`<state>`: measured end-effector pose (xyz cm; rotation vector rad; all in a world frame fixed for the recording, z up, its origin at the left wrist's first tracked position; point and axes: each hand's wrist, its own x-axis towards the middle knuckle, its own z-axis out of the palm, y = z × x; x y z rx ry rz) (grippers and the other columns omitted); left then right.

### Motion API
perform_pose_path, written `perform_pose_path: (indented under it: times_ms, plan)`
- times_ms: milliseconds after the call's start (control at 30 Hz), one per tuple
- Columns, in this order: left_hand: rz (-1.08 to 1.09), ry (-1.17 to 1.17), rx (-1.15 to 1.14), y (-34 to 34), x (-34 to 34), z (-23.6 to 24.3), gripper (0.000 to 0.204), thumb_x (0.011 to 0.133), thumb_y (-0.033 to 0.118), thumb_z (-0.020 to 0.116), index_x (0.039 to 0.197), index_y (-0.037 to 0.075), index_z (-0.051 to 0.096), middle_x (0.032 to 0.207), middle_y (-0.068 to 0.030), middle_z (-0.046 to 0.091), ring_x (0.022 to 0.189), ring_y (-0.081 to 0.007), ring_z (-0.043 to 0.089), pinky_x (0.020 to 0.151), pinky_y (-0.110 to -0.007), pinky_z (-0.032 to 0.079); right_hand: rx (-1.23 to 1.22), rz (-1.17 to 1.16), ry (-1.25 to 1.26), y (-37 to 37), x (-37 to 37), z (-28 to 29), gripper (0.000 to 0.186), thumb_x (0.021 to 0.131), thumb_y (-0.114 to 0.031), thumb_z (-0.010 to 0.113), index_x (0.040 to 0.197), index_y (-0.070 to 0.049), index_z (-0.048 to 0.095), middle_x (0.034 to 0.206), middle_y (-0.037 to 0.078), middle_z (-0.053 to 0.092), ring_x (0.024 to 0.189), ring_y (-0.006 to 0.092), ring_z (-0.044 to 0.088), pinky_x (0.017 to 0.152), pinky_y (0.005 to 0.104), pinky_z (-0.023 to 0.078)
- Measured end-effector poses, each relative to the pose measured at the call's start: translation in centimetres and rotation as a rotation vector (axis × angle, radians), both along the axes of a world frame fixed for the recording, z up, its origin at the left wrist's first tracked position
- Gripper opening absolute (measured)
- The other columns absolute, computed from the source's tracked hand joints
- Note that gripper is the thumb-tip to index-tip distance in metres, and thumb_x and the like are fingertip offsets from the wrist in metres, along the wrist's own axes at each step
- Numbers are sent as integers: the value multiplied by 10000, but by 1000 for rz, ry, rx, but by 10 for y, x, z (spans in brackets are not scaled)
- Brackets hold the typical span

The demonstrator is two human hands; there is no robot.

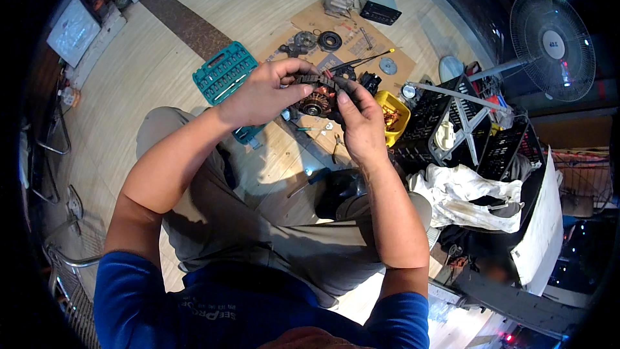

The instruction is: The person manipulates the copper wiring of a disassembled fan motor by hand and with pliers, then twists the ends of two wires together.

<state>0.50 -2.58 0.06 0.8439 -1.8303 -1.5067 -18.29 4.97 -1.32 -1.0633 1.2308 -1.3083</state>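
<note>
Both of my hands are up in front of my knees, around a dark alternator part with copper windings (315,105) and a round shaft end facing me. My left hand (261,94) curls over its left and upper side, thumb lying along the top edge. On the opposite side, my right hand (363,119) grips the edge between thumb and fingers. A small reddish piece (328,75) shows at the upper edge, near the right fingertips; whether it is loose or attached cannot be told. Just right of my right hand stands a yellow tray (405,116) containing copper-coloured parts.
Metal rings (329,41) and tools lie on flattened cardboard (400,61). A teal socket set case (223,71) lies open at the left. Pliers (337,145) rest near my shoe. Black crates (423,123), a white cloth (471,197) and a fan (552,45) stand at the right.
</note>
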Motion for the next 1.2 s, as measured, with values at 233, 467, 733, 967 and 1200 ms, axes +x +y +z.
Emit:
perform_pose_path:
  times_ms: [233,467,733,967,1200]
  plan:
    - [11,83,52,1,-4,-2,272,874,81,607,1118,-35,581,993,-76,636,918,-105,600,816,-253,498,-21,-29,-28,0,-2,-1,292,944,-135,553,1183,32,551,1067,66,620,963,122,571,877,256,468]
    - [-40,81,150,-1,-3,-2,330,884,80,616,1174,-54,533,1069,-79,633,958,-116,606,860,-260,504,1,-37,-68,-1,-5,-6,290,952,-159,545,1169,32,561,1051,63,624,946,114,566,844,251,471]
    - [-29,184,242,-4,-4,-11,324,901,102,600,1167,-72,534,1022,-85,653,905,-111,623,826,-250,516,19,-29,-132,0,-2,-4,265,953,-152,539,1140,30,585,994,48,640,887,103,570,813,242,468]
    - [-42,199,224,-4,-4,-6,329,900,99,599,1165,-85,533,1022,-80,653,906,-107,619,810,-246,512,9,-26,-97,0,-3,-4,263,945,-142,550,1142,27,588,998,45,643,892,102,578,813,242,471]
    - [-40,182,226,-6,-2,-9,349,902,147,599,1163,-79,545,1015,-70,648,896,-91,603,807,-240,496,44,-20,-139,1,-3,-2,275,945,-132,546,1158,38,578,998,54,646,884,104,586,810,242,478]
